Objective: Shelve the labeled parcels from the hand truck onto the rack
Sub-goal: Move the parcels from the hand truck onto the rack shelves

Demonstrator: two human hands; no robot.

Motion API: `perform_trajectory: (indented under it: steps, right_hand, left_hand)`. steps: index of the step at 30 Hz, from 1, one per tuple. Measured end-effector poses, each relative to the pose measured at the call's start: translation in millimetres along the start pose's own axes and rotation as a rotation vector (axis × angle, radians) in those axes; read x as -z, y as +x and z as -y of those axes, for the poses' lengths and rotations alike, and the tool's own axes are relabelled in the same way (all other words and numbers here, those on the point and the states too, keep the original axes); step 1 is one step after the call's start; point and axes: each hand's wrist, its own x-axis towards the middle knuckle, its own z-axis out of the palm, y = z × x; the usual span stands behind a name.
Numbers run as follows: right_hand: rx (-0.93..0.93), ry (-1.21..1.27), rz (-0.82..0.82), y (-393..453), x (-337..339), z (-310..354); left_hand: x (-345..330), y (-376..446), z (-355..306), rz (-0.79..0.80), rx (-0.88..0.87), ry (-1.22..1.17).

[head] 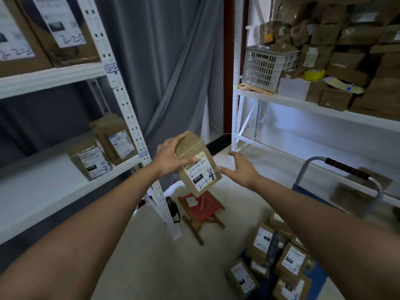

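we have one labeled parcel point(198, 164) up in the air between the two racks, tilted, its label facing us with "2-1-4" handwritten in blue. our left hand point(171, 158) carries it, fingers curled over the top edge and thumb across the label face, so that grip is clamped on the box. our right hand point(240, 169) sits just beside the parcel's right edge with fingers spread and straight; whether a fingertip touches the cardboard we cannot tell, but it holds nothing.

we judge this as the carry step, with placing not yet done. the left rack point(121, 163) has a lower shelf where two shelved parcels point(104, 152) already stand, one marked "2-1-7", and a post tag there looks like "2-1", though it is blurred. the next move calls for matching the code and setting the box upright on that shelf, label outward.

more parcels wait on the hand truck point(337, 167) at lower right.
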Motion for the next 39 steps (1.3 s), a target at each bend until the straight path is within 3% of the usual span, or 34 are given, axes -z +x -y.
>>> perform_trajectory:
  steps: [7, 17, 24, 33, 39]
  right_hand:
    - [0.196, -0.114, 0.163, 19.6, -82.2, 75.3]
    - [0.463, -0.198, 0.21, 41.4, -203.5, 227.6]
    - [0.634, -0.335, 0.293, 54.2, -265.8, 320.8]
    - [0.718, -0.357, 0.415, 77.2, -314.8, 383.8]
    - [0.778, -0.378, 0.408, 108.5, -341.7, 407.4]
  left_hand:
    - [74.2, -22.9, 73.6, 0.011, 0.018, 0.123]
    - [198.7, -81.3, 206.0, 0.077, 0.021, 0.404]
    - [261.7, -114.0, 271.0, 0.066, 0.019, 0.465]
    - [298.5, -126.7, 322.3, 0.007, 0.029, 0.458]
    - [311.4, -116.4, 347.3, -0.018, 0.104, 0.408]
